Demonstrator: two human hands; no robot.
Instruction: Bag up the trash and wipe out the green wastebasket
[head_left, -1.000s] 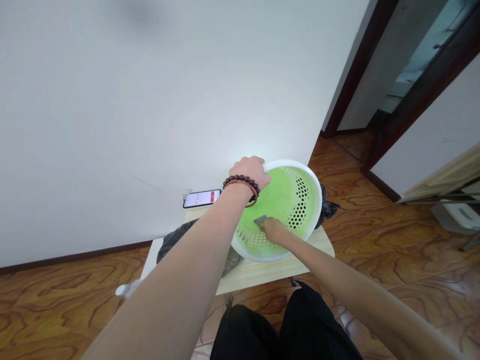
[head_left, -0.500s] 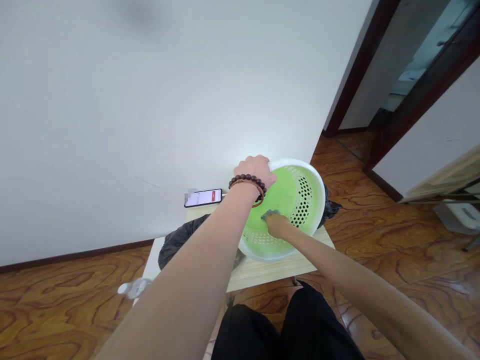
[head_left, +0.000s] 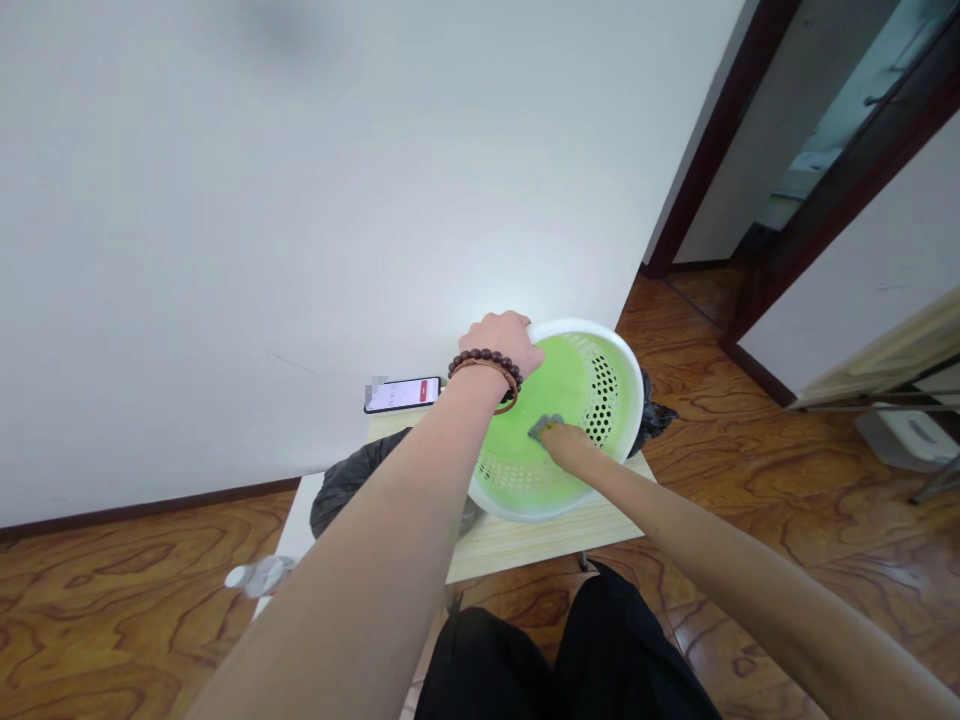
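Note:
A round basket [head_left: 626,400], green inside with a white rim and perforated sides, rests tilted on a small light-wood table [head_left: 525,550]. My left hand [head_left: 501,342], with a beaded bracelet on the wrist, is closed over the basket's far left rim; the thumb reaches inside. Inside the basket, my right hand [head_left: 566,445] grips a grey cloth [head_left: 546,425] and presses it against the green bottom. Its fingertips are partly hidden by the cloth and the hand itself.
A phone [head_left: 403,394] lies near the wall at the table's back left. Black plastic bags [head_left: 349,490] sit beside and behind the basket. A clear bottle [head_left: 259,577] is at the lower left. A doorway opens at the right, with a white bin [head_left: 904,438] on the floor.
The right hand and cloth have shifted slightly to the right across the basket's bottom. The left hand keeps its hold on the rim. The whole view has moved a little.

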